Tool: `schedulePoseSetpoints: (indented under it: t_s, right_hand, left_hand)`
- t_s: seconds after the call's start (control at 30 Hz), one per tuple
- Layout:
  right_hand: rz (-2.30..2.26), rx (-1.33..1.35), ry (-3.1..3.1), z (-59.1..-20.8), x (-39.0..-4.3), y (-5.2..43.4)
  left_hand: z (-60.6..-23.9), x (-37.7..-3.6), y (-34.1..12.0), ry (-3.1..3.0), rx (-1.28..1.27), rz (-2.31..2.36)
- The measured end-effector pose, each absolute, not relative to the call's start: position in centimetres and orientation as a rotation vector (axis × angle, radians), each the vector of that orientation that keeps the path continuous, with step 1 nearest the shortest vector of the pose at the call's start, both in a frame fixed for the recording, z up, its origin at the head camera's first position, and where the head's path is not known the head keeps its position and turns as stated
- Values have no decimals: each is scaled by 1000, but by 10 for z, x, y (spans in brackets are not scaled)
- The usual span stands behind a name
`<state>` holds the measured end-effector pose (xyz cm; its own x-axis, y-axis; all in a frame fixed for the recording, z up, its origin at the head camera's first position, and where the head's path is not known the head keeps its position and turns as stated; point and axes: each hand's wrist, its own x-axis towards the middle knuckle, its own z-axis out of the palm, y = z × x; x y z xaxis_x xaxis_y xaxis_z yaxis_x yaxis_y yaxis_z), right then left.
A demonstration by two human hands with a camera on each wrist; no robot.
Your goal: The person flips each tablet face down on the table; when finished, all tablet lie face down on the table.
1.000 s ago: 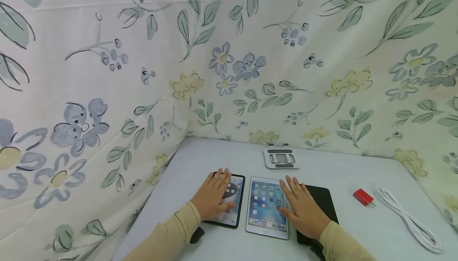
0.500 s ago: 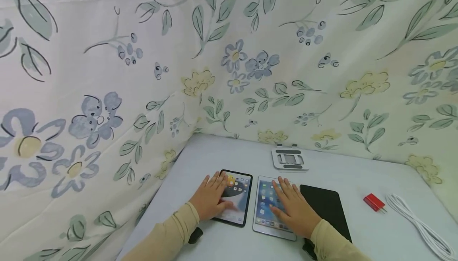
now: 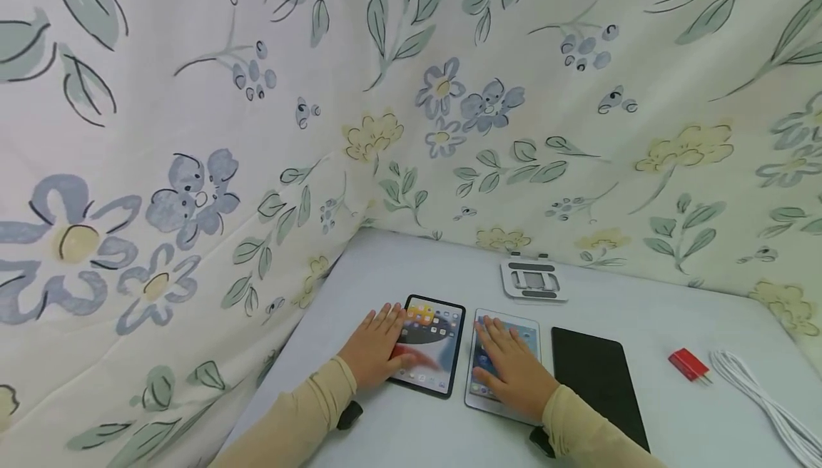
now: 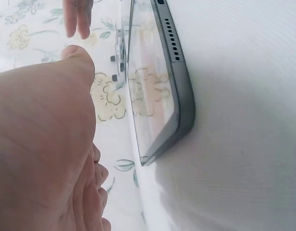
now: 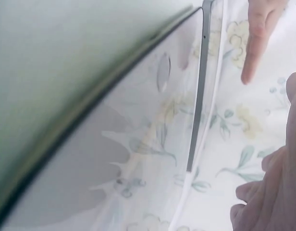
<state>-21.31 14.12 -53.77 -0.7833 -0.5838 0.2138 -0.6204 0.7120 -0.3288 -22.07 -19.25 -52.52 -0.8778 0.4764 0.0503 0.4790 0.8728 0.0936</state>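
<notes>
I see a pale table (image 3: 398, 268) carrying two lit tablets (image 3: 432, 343) (image 3: 514, 336), a black case (image 3: 597, 382), a stand (image 3: 533, 281), a red plug (image 3: 688, 365) and a white cable (image 3: 764, 404).

Hidden under the left hand (image 3: 379, 348): the near left part of the black tablet (image 3: 432, 343), icons there unreadable. Covered by the right hand (image 3: 514, 367): most of the white tablet (image 3: 523, 332) screen beneath the fingers (image 3: 491, 330). Cut off at the right edge, well apart from the fingers: the white cable (image 3: 764, 400). Blurred in both wrist views: tablet edges and reflections, contact of fingertips impossible to tell.
</notes>
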Motion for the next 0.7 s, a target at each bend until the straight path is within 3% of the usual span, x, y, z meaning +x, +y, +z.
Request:
schedulePoseSetpoints:
  t_s: [0.7]
  right_hand:
    - [613,1093,-2956,-554,-226,107]
  left_hand:
    - [-543,-212,-202,-3104,-780,-251]
